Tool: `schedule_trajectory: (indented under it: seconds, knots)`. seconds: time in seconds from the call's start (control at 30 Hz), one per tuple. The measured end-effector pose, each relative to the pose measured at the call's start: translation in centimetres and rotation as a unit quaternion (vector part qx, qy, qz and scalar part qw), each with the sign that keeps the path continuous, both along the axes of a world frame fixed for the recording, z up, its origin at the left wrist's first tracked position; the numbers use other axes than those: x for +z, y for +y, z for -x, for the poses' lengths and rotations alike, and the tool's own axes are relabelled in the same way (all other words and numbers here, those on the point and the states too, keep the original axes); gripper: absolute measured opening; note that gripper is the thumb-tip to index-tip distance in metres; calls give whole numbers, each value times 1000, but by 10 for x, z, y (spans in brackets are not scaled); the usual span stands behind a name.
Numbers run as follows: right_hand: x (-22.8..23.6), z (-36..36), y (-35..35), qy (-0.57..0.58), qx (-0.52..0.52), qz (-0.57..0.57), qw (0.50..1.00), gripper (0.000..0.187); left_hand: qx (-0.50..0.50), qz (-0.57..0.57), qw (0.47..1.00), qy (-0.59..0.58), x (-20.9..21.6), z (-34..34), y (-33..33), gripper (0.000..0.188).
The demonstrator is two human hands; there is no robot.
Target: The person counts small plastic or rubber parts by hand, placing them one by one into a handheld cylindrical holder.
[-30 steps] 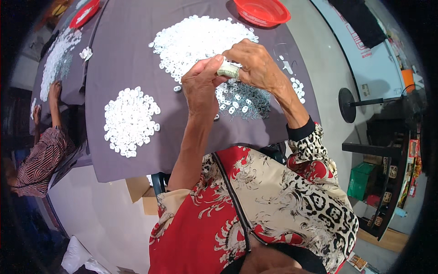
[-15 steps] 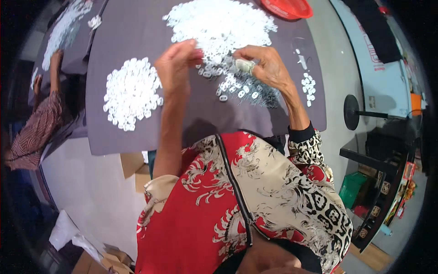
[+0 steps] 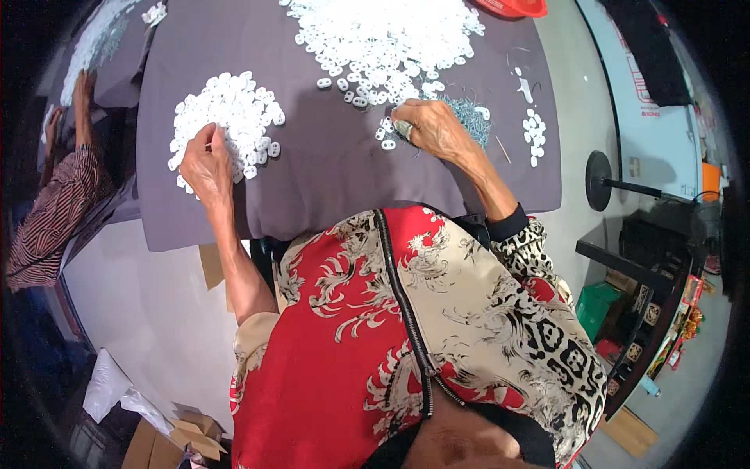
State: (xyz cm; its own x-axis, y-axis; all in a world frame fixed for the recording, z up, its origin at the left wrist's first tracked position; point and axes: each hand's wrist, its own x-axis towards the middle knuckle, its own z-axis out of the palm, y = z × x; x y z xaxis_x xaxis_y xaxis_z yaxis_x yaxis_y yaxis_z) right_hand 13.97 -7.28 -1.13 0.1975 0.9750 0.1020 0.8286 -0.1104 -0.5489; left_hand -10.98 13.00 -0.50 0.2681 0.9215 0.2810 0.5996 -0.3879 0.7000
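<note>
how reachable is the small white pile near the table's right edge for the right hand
Likely yes: mostly low grey scraps and a thin stick lie between right hand and small pile.

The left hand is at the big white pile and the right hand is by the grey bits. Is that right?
Not quite: in the head view, the left hand is at the small white pile, not the big white pile. The right hand is by the grey bits, as you said.
</note>
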Motion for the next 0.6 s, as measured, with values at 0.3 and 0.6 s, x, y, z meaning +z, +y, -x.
schedule_trajectory:
  seconds: [0.3,0.6]
  knots:
    - [-9,1,30,-108,35,-38,993,19,-83,-86,992,-32,4,-31,-23,19]
    - [5,-7,30,-35,58,-30,997,8,-268,325,897,-137,-12,-94,-80,20]
